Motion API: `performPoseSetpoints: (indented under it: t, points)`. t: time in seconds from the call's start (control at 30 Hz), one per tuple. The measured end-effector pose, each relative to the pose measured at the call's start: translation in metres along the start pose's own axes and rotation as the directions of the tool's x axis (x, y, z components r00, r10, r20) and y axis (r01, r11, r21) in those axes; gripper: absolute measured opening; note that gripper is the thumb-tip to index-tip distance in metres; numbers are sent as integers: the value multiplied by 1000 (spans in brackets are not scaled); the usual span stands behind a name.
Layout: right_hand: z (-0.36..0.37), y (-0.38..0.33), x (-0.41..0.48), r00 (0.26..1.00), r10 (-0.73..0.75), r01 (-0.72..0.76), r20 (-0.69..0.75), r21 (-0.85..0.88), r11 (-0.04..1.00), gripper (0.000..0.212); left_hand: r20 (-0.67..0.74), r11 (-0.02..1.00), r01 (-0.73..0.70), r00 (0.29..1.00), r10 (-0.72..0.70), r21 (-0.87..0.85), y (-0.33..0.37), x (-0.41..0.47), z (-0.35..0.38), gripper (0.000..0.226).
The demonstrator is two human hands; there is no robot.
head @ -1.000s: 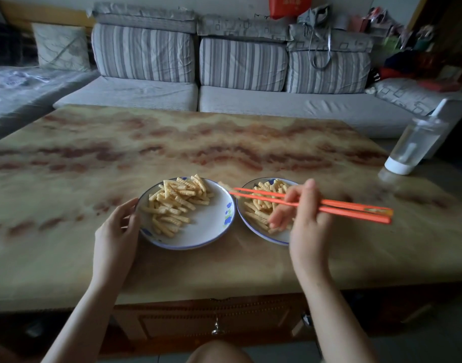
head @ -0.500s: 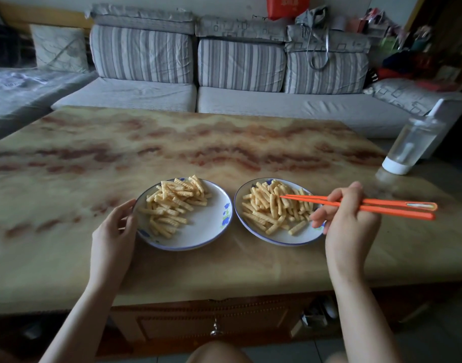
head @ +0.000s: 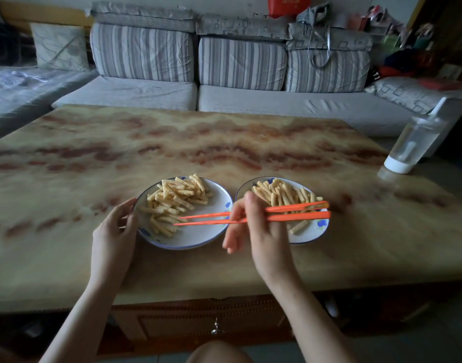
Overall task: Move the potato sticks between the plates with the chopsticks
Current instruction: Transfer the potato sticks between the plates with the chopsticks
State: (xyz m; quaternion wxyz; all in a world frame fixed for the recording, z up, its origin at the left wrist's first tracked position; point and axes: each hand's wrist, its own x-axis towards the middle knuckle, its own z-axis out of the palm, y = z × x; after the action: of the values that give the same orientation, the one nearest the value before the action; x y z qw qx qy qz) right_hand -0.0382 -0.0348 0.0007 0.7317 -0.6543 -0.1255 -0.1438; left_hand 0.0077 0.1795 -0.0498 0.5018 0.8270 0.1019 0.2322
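Note:
Two white plates with blue flowers stand side by side on the marbled table. The left plate (head: 203, 235) holds a pile of crinkled potato sticks (head: 176, 199). The right plate (head: 316, 231) holds more potato sticks (head: 282, 192). My right hand (head: 256, 229) grips a pair of orange chopsticks (head: 290, 213), its fingers curled round them between the plates. The chopstick tips reach left over the left plate, right at the sticks' lower edge; no stick shows clearly between them. My left hand (head: 113, 231) holds the left plate's left rim.
A clear water bottle (head: 415, 142) with a white base stands at the table's right edge. A grey striped sofa (head: 240, 64) runs behind the table. A drawer with a metal knob (head: 216, 329) sits under the near edge.
My right hand swung left from the right plate, carrying the chopsticks so their tips now lie over the left plate. My left hand stayed on the left plate's rim.

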Motion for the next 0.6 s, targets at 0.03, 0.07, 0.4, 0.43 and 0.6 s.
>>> performPoseSetpoints:
  t: [0.03,0.07,0.4,0.43,0.6]
  points:
    - [5,3,-1,999,11,-11,38,-1,1000,36,1,1000,-2,1000,2,0,-1,0,0,31]
    - [8,5,-1,998,25,-25,65,-1,1000,36,1,1000,-2,1000,2,3,-1,1,1,31]
    - [21,13,-3,990,107,-103,90,-41,994,42,5,1000,-2,1000,2,9,-3,2,0,31]
    - [20,12,-2,991,107,-104,74,-44,994,44,4,1000,-4,1000,4,9,-3,1,0,31]
    - [16,11,-1,994,100,-96,47,-73,993,45,4,1000,-2,1000,2,21,0,0,-1,32]
